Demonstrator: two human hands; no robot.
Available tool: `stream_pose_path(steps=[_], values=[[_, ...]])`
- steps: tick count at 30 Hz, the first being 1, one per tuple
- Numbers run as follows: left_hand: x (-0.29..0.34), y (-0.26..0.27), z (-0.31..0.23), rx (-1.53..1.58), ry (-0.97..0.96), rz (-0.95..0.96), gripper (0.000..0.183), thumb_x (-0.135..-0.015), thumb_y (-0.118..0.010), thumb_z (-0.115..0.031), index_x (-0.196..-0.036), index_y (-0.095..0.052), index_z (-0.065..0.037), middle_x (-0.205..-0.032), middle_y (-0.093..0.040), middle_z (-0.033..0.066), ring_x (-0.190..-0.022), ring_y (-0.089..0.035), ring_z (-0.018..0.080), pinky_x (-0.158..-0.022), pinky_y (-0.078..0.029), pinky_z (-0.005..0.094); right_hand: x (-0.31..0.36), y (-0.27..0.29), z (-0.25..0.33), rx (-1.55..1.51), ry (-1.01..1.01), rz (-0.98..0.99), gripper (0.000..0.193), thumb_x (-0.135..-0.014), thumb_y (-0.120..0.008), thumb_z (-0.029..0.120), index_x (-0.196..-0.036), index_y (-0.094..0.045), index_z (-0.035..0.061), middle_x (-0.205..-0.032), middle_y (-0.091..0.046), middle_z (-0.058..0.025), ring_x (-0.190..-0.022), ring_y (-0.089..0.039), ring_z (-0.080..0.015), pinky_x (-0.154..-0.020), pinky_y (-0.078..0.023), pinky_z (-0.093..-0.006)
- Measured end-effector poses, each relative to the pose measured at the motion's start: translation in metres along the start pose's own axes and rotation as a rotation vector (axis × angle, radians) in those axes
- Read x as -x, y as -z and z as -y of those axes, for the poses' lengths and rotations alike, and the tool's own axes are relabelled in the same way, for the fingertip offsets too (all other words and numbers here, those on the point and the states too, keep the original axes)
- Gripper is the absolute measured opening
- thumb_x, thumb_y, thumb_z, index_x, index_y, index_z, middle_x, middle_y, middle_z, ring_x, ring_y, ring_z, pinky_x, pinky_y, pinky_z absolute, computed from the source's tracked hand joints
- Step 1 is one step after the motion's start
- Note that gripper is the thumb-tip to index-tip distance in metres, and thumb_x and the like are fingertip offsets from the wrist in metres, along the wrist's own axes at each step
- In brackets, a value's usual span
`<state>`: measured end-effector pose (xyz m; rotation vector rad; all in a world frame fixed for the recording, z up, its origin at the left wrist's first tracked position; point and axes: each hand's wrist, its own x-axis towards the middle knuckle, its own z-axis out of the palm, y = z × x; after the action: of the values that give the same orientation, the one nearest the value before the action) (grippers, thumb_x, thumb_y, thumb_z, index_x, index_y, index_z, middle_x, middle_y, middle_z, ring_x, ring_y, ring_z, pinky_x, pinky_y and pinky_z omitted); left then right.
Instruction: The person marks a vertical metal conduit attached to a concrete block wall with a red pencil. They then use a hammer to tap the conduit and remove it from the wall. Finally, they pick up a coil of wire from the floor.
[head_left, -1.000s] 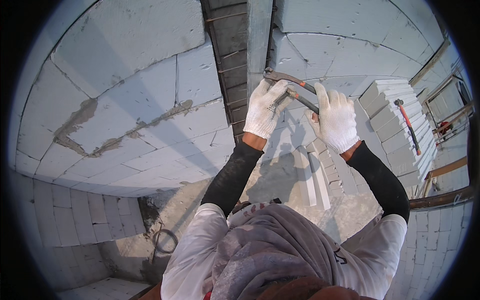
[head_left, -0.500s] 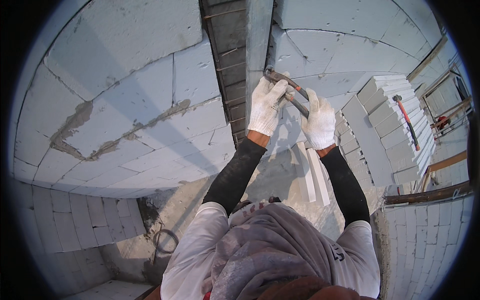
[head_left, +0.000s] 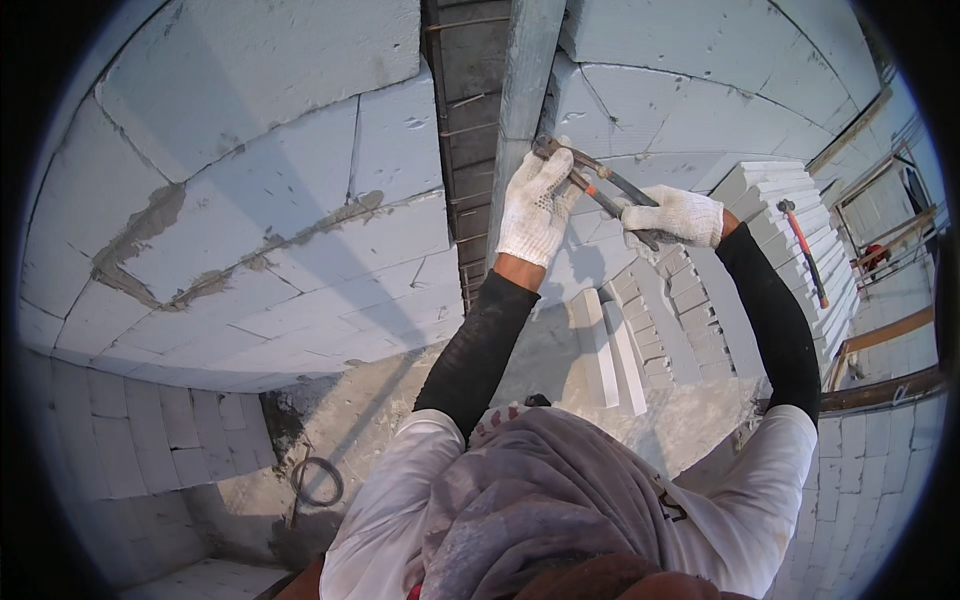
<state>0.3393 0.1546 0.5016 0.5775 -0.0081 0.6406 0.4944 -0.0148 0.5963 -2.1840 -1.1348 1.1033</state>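
Both my hands wear white knitted gloves. My left hand (head_left: pixel 535 208) closes around the head end of dark metal pincers (head_left: pixel 625 187) with orange bands on their two handles. The jaws are against or right beside the edge of a grey upright board (head_left: pixel 527 85); what they bite on, if anything, I cannot make out. Farther down the handles, my right hand (head_left: pixel 675 217) is closed on them near their ends. The handles stand a little apart. Left of the board runs a dark gap (head_left: pixel 475 110) in the block wall, crossed by several thin steel bars.
White block walls (head_left: pixel 310 170) flank the gap, with grey mortar smears on the left one. Stacked blocks (head_left: pixel 785 200) at right carry a red-and-black-handled hammer (head_left: pixel 803 250). Two white strips (head_left: pixel 610 355) stand below my hands. A coiled hose or cable (head_left: pixel 320 482) lies on the floor.
My right hand has swung out to the right, its elbow turning outward, and now grips the handles from the side. My left hand has stayed at the head end of the pincers.
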Motion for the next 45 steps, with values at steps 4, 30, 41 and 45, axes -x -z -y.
stream_pose_path(steps=[4, 30, 41, 45], values=[[0.002, 0.003, -0.007, 0.002, 0.004, -0.012, 0.016, -0.104, -0.066, -0.018, -0.117, -0.064, -0.009, -0.113, -0.061, 0.0025, -0.11, -0.059, 0.0159, -0.098, -0.052, 0.036, 0.0, -0.026, 0.001, 0.703, 0.21, -0.566, 0.035, -0.098, -0.067, 0.019, -0.133, -0.063, 0.0124, -0.094, -0.064, -0.0071, -0.082, -0.066, -0.0197, -0.068, -0.053, -0.035], [-0.01, 0.009, 0.015, 0.307, -0.039, 0.09, 0.027, -0.106, -0.06, -0.011, -0.133, -0.058, -0.009, -0.137, -0.06, 0.0125, -0.129, -0.06, 0.029, -0.1, -0.057, 0.0449, 0.023, -0.046, 0.007, -0.092, 0.176, -0.114, 0.056, -0.094, -0.074, 0.027, -0.141, -0.057, 0.0018, -0.084, -0.063, -0.005, -0.071, -0.06, -0.0108, -0.064, -0.05, -0.0297], [-0.015, 0.011, 0.013, 0.349, 0.018, 0.047, 0.032, -0.102, -0.065, -0.006, -0.133, -0.057, -0.011, -0.135, -0.061, 0.0112, -0.134, -0.055, 0.0298, -0.112, -0.051, 0.0541, -0.005, -0.092, -0.028, 0.861, 0.359, -1.038, 0.072, -0.081, -0.065, -0.002, -0.146, -0.057, 0.028, -0.106, -0.067, -0.0158, -0.093, -0.068, -0.0382, -0.08, -0.056, -0.0502], [-0.016, 0.019, 0.012, 0.257, -0.004, 0.051, 0.036, -0.101, -0.065, -0.003, -0.135, -0.055, -0.01, -0.134, -0.061, 0.0112, -0.131, -0.057, 0.0291, -0.11, -0.052, 0.0515, -0.014, -0.102, -0.036, 0.61, 0.443, -1.015, 0.076, -0.079, -0.064, -0.005, -0.148, -0.056, 0.0264, -0.109, -0.067, -0.0177, -0.095, -0.067, -0.0411, -0.082, -0.055, -0.0514]])
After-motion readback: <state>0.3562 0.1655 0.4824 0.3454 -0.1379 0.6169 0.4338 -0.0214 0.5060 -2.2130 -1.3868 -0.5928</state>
